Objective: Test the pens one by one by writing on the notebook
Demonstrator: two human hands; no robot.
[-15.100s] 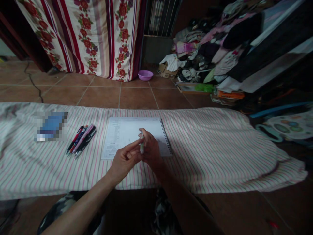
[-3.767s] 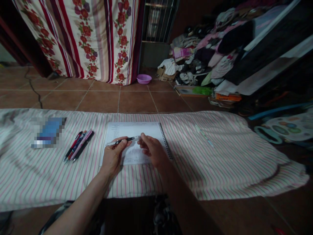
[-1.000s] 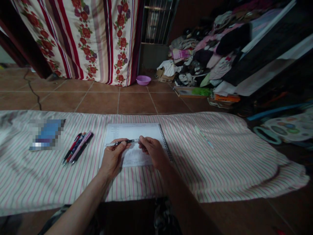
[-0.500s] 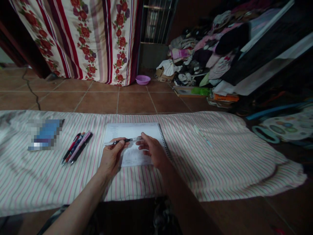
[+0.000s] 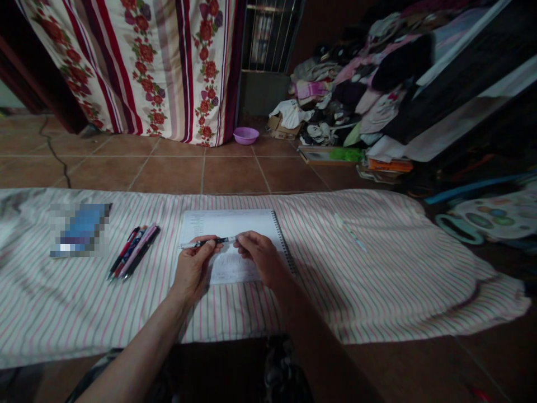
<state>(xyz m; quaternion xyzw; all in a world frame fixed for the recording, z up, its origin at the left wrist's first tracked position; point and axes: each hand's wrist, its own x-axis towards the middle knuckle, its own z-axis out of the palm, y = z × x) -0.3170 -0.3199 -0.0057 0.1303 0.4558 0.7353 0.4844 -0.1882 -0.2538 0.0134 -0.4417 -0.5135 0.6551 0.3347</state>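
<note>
My left hand [image 5: 192, 270] pinches a black and silver pen [image 5: 206, 243] held level above a white spiral notebook [image 5: 230, 224]. My right hand [image 5: 260, 258] has its fingertips closed on the pen's right end. The notebook lies on a pink-striped cloth [image 5: 377, 280]. Several more pens [image 5: 133, 252] lie in a bunch to the left of the notebook. A pale green pen [image 5: 350, 232] rests alone on the cloth to the right.
A blurred blue item [image 5: 79, 229] lies at the cloth's far left. Beyond the cloth is tiled floor [image 5: 235, 170] with a purple bowl [image 5: 245, 135], a floral curtain [image 5: 138, 61], and a heap of clothes [image 5: 356, 84] at the right.
My right fingertips have closed back onto the pen's end after loosening half a second ago. Since 15 s ago the green pen went to the cloth at right and a black pen was taken up.
</note>
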